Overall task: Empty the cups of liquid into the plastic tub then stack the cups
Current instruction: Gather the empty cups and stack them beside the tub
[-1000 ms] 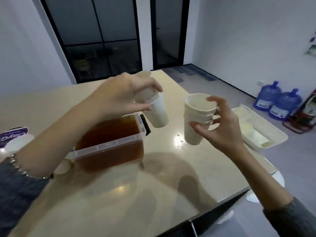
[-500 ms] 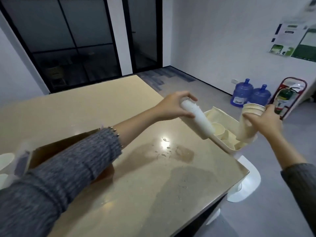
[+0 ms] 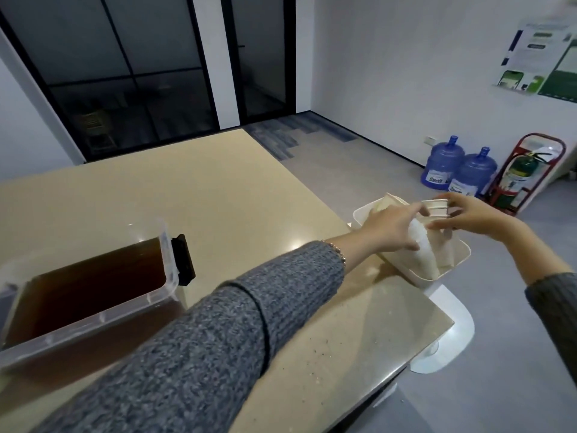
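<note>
A white cup (image 3: pixel 422 256) lies tilted in the white tray (image 3: pixel 461 263) off the table's right edge, its base pointing toward me. My left hand (image 3: pixel 392 228) reaches across the table and grips that cup at its upper end. Just right of it, my right hand (image 3: pixel 473 217) holds a short stack of white cups (image 3: pixel 435 208) by the rims, over the tray. The clear plastic tub (image 3: pixel 170 267), filled with brown liquid, stands at the left on the beige table (image 3: pixel 218 195). More white pieces lie in the tray, partly hidden by my hands.
A black latch (image 3: pixel 184 260) hangs on the tub's right side. The tray rests on a white stand (image 3: pixel 449 335) beside the table's right edge. Two blue water bottles (image 3: pixel 459 170) and a fire extinguisher in a red frame (image 3: pixel 524 173) stand on the floor by the wall.
Both hands have moved from above the table to the tray on the right. The left hand's cup has gone down into the tray, and the stack came lower beside it.
</note>
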The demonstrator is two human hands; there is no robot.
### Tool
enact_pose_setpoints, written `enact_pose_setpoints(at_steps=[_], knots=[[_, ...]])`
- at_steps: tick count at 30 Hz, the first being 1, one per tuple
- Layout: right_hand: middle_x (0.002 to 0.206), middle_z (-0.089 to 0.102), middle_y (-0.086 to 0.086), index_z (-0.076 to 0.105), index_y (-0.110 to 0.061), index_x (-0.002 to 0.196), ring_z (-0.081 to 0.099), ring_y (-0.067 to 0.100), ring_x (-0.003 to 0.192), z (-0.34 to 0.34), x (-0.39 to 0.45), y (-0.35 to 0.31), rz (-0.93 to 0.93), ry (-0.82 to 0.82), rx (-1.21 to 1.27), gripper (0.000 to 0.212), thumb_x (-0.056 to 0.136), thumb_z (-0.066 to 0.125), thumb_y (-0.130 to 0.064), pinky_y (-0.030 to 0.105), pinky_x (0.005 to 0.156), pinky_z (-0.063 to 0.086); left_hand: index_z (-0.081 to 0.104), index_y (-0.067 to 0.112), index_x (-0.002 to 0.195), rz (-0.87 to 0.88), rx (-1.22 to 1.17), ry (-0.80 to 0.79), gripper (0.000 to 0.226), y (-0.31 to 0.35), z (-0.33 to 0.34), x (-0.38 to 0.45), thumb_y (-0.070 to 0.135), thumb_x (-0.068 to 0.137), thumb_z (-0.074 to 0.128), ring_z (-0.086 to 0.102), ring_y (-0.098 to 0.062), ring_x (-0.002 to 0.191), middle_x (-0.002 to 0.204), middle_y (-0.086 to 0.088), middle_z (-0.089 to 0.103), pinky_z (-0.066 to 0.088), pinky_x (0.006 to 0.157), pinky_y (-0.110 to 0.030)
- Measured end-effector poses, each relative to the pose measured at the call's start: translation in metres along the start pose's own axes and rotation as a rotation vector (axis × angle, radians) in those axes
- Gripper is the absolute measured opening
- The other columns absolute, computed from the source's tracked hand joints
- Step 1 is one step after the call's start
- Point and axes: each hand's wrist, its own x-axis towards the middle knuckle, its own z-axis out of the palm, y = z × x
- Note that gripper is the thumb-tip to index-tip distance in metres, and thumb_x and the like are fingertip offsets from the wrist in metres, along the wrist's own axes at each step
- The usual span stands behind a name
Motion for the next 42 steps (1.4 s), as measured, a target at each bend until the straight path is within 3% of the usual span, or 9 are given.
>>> enact_pose_setpoints(at_steps=[2, 6, 9, 11, 17, 24, 30, 35, 42], knots=[[0.123, 0.054, -0.003, 0.049, -0.038, 0.129, 0.056, 0.015, 0.106, -0.004, 0.002, 0.016, -0.009, -0.012, 0.07, 0.11, 0.031, 0.083, -0.072, 0.034, 0.084, 0.048, 0.041, 0.026, 0.138, 0.032, 0.079, -0.057, 0.066, 0.008, 0.008, 0.004, 0.029, 0.081, 0.075, 0.051, -0.026, 0.124, 0.137, -0.001, 0.055, 0.035, 0.095, -0.043], [0.13, 0.052, -0.005, 0.048, -0.046, 0.131, 0.056, 0.012, 0.111, -0.002, 0.001, 0.028, -0.039, -0.085, 0.103, 0.103, 0.037, 0.084, -0.07, 0.035, 0.088, 0.048, 0.029, 0.022, 0.146, -0.009, 0.131, -0.149, 0.075, 0.01, 0.03, 0.004, 0.028, 0.084, 0.071, 0.048, -0.03, 0.128, 0.14, -0.007, 0.053, 0.033, 0.1, -0.046], [0.139, 0.05, 0.009, 0.041, -0.047, 0.134, 0.056, 0.023, 0.115, 0.004, -0.003, 0.02, -0.02, -0.07, 0.067, 0.075, 0.071, 0.082, -0.04, 0.044, 0.096, 0.049, 0.026, 0.023, 0.149, 0.066, 0.222, -0.148, 0.069, 0.01, 0.04, -0.005, 0.02, 0.09, 0.06, 0.055, -0.032, 0.115, 0.119, -0.009, 0.064, 0.033, 0.098, -0.039], [0.145, 0.043, 0.019, 0.026, -0.037, 0.147, 0.051, 0.029, 0.121, 0.009, -0.003, 0.019, 0.003, -0.077, 0.023, 0.081, 0.083, 0.073, -0.018, 0.048, 0.101, 0.044, 0.022, 0.023, 0.151, 0.136, 0.317, -0.107, 0.066, 0.01, 0.045, -0.009, 0.017, 0.093, 0.053, 0.058, -0.03, 0.109, 0.111, -0.008, 0.067, 0.032, 0.096, -0.038], [0.15, 0.042, 0.011, 0.002, -0.031, 0.154, 0.046, 0.035, 0.131, 0.019, -0.004, 0.026, 0.044, -0.03, 0.026, 0.103, 0.083, 0.074, -0.017, 0.045, 0.105, 0.039, 0.016, 0.03, 0.154, 0.221, 0.495, -0.027, 0.085, 0.004, 0.046, -0.012, 0.032, 0.086, 0.067, 0.05, -0.026, 0.121, 0.129, -0.003, 0.058, 0.032, 0.099, -0.044], [0.142, 0.046, 0.017, 0.028, -0.02, 0.149, 0.053, 0.029, 0.117, 0.011, -0.015, 0.01, 0.031, 0.165, 0.073, 0.069, 0.091, 0.062, -0.005, 0.046, 0.097, 0.045, 0.034, 0.032, 0.147, 0.211, 0.359, 0.026, 0.075, -0.026, 0.004, -0.032, 0.031, 0.082, 0.071, 0.049, -0.022, 0.118, 0.122, -0.001, 0.055, 0.031, 0.099, -0.041], [0.129, 0.056, 0.009, 0.049, -0.015, 0.135, 0.056, 0.021, 0.105, 0.029, -0.051, -0.062, -0.274, 0.286, 0.014, 0.042, 0.094, 0.06, -0.019, 0.033, 0.085, 0.045, 0.05, 0.026, 0.13, 0.089, 0.285, -0.059, 0.05, -0.056, -0.076, -0.081, 0.026, 0.085, 0.07, 0.059, -0.012, 0.099, 0.104, 0.013, 0.065, 0.039, 0.089, -0.033], [0.121, 0.061, 0.002, 0.056, -0.02, 0.126, 0.061, 0.018, 0.104, 0.072, -0.084, -0.144, -0.525, 0.201, 0.024, 0.035, 0.092, 0.062, -0.026, 0.04, 0.091, 0.053, 0.063, 0.023, 0.112, 0.007, 0.258, 0.007, 0.03, -0.07, -0.152, -0.162, 0.025, 0.083, 0.073, 0.061, -0.006, 0.08, 0.086, 0.014, 0.07, 0.052, 0.072, -0.035], [0.116, 0.063, -0.012, 0.06, -0.026, 0.12, 0.063, 0.001, 0.102, 0.168, -0.137, -0.265, -0.897, -0.015, 0.091, 0.027, 0.093, 0.062, -0.026, 0.026, 0.087, 0.054, 0.065, 0.03, 0.108, -0.214, 0.286, 0.197, 0.023, -0.089, -0.239, -0.334, 0.032, 0.086, 0.071, 0.063, 0.001, 0.082, 0.086, 0.018, 0.068, 0.056, 0.077, -0.033]])
